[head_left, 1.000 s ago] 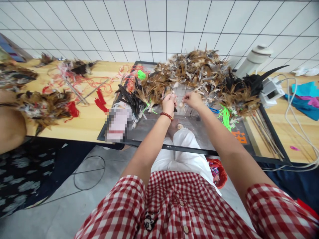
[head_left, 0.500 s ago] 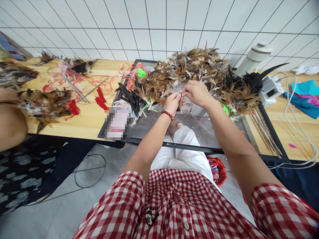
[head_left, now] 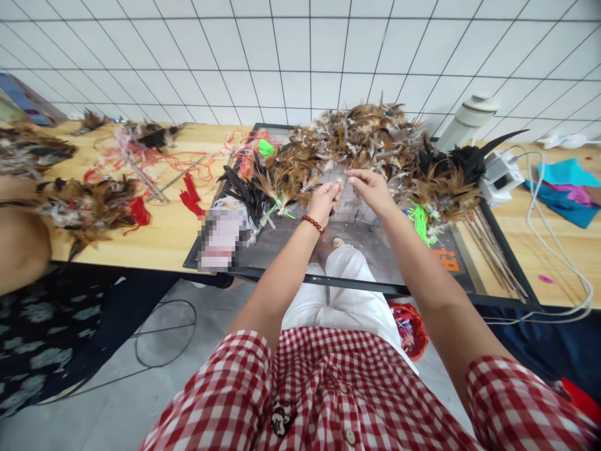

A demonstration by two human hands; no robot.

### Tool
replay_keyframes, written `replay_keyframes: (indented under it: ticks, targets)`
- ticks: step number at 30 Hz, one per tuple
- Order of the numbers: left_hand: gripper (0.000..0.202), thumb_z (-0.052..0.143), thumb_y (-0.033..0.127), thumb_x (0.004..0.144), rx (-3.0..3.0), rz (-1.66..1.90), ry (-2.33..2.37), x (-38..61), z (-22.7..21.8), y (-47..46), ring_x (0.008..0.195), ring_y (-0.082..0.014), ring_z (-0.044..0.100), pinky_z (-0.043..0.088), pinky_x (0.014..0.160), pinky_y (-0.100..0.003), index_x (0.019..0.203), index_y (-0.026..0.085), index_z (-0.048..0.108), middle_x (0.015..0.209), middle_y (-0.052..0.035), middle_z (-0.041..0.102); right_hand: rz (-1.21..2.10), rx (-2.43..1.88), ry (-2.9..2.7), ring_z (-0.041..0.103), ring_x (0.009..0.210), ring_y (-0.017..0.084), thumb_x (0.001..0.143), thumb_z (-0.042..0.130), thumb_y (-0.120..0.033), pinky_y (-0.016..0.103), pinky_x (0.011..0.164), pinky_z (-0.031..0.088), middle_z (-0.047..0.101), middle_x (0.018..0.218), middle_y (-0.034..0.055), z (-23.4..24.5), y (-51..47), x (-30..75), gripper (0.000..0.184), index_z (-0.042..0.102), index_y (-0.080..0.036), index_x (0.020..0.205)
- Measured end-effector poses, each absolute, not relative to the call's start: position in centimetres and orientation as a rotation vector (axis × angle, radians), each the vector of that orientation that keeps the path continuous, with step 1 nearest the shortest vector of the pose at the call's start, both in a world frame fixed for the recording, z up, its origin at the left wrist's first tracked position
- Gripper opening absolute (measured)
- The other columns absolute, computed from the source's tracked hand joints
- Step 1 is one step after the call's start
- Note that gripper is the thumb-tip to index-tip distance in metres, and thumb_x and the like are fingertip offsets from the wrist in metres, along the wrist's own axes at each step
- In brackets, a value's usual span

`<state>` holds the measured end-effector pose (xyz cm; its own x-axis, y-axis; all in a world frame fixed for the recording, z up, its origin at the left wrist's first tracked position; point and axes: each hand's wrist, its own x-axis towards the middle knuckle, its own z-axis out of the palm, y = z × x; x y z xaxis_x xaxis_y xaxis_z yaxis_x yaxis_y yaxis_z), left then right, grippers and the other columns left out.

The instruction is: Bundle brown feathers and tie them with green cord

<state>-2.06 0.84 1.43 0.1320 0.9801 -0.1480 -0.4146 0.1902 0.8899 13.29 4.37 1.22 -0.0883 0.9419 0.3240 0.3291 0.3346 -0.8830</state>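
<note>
My left hand (head_left: 323, 202), with a red bead bracelet at the wrist, is closed on a small feather (head_left: 339, 181). A pale tip sticks out above the fingers, and the rest is mostly hidden. Just to its right, my right hand (head_left: 372, 190) has thumb and forefinger pinched together, apart from the left fingers. Whatever is in that pinch is too small to make out. Behind both hands lies a large heap of brown feathers (head_left: 366, 134). Black feathers (head_left: 251, 191) are to the left, and bright green strands (head_left: 419, 222) lie by the right forearm.
Beneath the hands is a black-framed panel (head_left: 282, 247) on the wooden table. Thin sticks (head_left: 495, 257), a white charger (head_left: 500, 178) with cable and a bottle (head_left: 469, 119) stand right. At left, another person's arm (head_left: 21, 241) is near feathers and a red tassel (head_left: 190, 195).
My right hand has drawn slightly away from the left, leaving a gap between them. The left hand keeps its hold on the feather. The view has shifted a little.
</note>
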Motion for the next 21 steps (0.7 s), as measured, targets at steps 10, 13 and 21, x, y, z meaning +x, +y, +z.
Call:
replay_keyframes:
  ticks: [10,13,21]
  targets:
    - [0.030,0.062,0.019,0.096,0.916,1.009,0.859,-1.7,1.4,0.1,0.043,-0.0028,0.036,0.025,0.044,-0.015,0.068,0.014,0.054,0.055,0.0045,0.049,1.129,-1.063,-1.404,0.053,0.062,0.013,0.056,0.083,-0.062,0.030,0.069,0.045,0.060,0.060,-0.0032,0.9,2.6,12.3,0.046,0.065,-0.021,0.066]
    - [0.030,0.066,0.018,0.094,0.946,1.054,0.929,-1.3,1.5,-0.1,0.044,-0.0020,0.033,0.022,0.045,-0.014,0.066,0.013,0.057,0.052,0.0051,0.045,1.126,-1.073,-1.371,0.052,0.061,0.011,0.056,0.084,-0.055,0.027,0.064,0.042,0.059,0.061,-0.0027,0.4,3.1,12.6,0.042,0.063,-0.020,0.065]
    - [0.029,0.059,0.023,0.098,0.776,1.197,0.988,-2.0,1.6,0.5,0.042,-0.0021,0.024,0.017,0.044,-0.015,0.071,0.016,0.054,0.051,0.0085,0.035,0.621,-1.402,-1.623,0.056,0.072,0.016,0.081,0.067,-0.038,0.031,0.072,0.046,0.066,0.080,0.0016,0.7,4.9,17.4,0.022,0.073,-0.019,0.089]
